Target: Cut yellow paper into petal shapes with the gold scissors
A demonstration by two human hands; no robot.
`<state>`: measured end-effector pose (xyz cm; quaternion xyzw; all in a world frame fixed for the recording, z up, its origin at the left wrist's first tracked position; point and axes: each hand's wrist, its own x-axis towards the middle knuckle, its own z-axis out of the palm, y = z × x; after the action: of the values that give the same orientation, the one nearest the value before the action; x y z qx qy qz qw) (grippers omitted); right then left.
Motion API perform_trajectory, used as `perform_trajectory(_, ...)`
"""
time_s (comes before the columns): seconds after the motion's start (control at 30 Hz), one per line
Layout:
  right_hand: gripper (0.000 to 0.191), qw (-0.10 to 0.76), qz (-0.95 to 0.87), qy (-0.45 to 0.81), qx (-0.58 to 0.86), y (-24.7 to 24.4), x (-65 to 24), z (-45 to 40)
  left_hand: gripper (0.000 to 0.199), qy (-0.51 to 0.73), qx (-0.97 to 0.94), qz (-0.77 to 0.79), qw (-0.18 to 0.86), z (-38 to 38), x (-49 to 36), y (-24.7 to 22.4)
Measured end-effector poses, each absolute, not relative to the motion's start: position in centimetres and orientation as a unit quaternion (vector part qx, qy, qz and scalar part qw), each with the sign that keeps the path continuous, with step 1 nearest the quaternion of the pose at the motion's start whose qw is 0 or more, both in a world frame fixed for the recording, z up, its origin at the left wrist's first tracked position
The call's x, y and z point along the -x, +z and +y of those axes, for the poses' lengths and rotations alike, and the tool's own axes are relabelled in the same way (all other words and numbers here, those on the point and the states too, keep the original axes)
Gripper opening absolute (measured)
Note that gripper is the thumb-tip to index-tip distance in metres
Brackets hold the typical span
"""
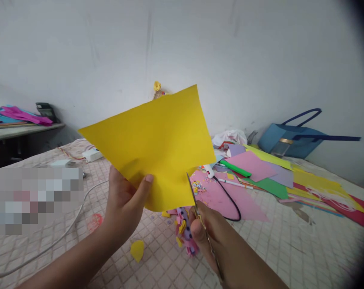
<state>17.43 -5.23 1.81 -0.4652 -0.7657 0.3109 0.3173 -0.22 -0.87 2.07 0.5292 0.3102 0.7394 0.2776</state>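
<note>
Quilted cover (157,263) under everything. Above it, held up off the surface: yellow paper sheet (160,144), mostly whole. Cutting looks early: a notch is in at the lower right, where the corner is missing; left and top edges run straight. The lower flap left of the blade is still attached, so that cut reads as unfinished.

Pink paper sheet (245,206) lies flat at right, scraps on it.

Left hand (126,200) clamped on the yellow sheet's lower-left edge, thumb on the near face, other fingers behind; most of the sheet extends up and right of that grip. Right hand (210,224) closed around scissors (196,205), just below the notch. 1 blade shows along the cut edge; can't tell if the blades are apart or together.

Smallest: 1 yellow petal-shaped cutout (137,250) on the cover, below the sheet, between the forearms.
</note>
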Motion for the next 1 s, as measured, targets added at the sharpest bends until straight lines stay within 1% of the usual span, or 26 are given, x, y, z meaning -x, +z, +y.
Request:
perform_trajectory(0.37, 0.047, 0.319, -0.772, 0.298, 0.462, 0.8, -17.8, -4.8, 0.037, 0.739, -0.530, 0.323, 0.263, -1.1, 0.0, 1.9)
perform_trajectory(0.6, 0.052, 0.323, -0.763, 0.328, 0.454, 1.1, -17.5, -4.8, 0.038, 0.740, -0.522, 0.325, 0.273, -1.7, -0.2, 2.2)
perform_trajectory(0.9, 0.056, 0.346, -0.758, 0.304, 0.462, 0.6, -17.4, -4.3, 0.037, 0.746, -0.519, 0.318, 0.270, -2.0, 0.1, 2.1)
perform_trajectory(1.0, 0.054, 0.330, -0.764, 0.298, 0.467, 0.6, -17.5, -4.3, 0.036, 0.744, -0.516, 0.316, 0.284, -2.1, 0.1, 2.3)
